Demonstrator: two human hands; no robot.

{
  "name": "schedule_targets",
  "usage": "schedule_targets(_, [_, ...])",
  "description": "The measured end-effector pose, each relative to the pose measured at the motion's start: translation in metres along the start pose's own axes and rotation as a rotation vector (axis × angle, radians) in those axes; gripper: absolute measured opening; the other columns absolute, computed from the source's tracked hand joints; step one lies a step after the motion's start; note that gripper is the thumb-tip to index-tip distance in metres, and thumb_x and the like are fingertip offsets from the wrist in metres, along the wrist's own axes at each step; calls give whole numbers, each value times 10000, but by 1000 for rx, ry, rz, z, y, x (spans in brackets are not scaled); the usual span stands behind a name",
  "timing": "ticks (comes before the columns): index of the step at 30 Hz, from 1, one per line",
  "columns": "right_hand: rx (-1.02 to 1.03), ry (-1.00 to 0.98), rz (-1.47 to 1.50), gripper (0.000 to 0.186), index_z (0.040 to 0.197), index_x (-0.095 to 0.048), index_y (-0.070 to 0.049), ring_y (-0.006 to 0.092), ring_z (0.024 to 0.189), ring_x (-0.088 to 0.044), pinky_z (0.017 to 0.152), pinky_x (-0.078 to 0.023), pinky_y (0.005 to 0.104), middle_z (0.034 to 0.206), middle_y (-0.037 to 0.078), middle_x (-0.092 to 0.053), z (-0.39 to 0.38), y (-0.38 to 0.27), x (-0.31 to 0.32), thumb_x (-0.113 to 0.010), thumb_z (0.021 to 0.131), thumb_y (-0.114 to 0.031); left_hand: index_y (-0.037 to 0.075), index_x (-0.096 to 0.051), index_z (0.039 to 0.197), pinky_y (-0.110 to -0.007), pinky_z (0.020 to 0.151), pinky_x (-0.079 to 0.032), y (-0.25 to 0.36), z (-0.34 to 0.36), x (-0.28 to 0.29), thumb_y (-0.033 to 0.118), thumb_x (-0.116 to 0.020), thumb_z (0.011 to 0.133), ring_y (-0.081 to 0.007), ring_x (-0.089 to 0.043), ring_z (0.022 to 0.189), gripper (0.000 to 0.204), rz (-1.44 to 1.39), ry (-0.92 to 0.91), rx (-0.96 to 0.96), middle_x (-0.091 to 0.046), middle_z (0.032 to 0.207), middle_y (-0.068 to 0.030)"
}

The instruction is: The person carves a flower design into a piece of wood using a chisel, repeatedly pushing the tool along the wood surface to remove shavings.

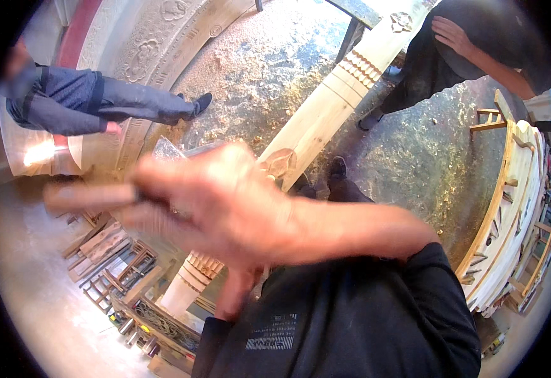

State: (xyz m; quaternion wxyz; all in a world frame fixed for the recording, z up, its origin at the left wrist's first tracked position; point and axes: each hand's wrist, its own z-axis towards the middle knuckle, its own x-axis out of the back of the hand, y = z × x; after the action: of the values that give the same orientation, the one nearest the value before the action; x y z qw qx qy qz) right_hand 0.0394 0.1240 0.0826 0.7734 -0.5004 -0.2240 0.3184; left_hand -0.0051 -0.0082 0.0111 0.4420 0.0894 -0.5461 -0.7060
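Observation:
My right hand [212,201], blurred by motion, is raised over the carved pale timber beam [317,120], its fingers wrapped round what looks like a wooden tool handle [86,196] that points left. A shiny metal piece [165,150] shows just above my knuckles; I cannot tell what it belongs to. My left hand [237,283] is lower, mostly hidden behind my right hand near the beam's carved lower end [190,277]; its fingers are out of sight.
A person [99,101] stands at left beside large carved panels [149,50]. Another person in black [439,57] is at top right. A bench with tools [496,214] stands right; stacked wood [105,246] lies lower left. Debris litters the floor [408,170].

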Motion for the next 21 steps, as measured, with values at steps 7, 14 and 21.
schedule_targets(7, [123,-186,-82,228,1042,-545,8,383,675,-749,552,-596,498,858,215,-690,-24,-8,-33,-678,967,-161,-22,-722,1044,-316,821,-592,-7,-20,-5,0,-815,945,-157,-712,850,137,48,55,15,-761,895,-73])
schedule_targets(14, [229,-62,-40,235,984,-563,5,333,652,-734,542,-590,463,781,160,-639,-27,11,-29,-719,894,-146,-21,-720,1040,-319,817,-593,-12,-10,-22,5,-812,949,-159,-712,845,132,71,41,-3,-758,891,-73])
schedule_targets(21, [324,-99,-23,266,941,-553,-57,249,624,-696,512,-562,405,748,66,-565,-36,22,-26,-755,914,-227,-20,-718,1037,-322,813,-595,-12,-12,-27,10,-809,952,-162,-712,839,128,74,65,5,-755,887,-74])
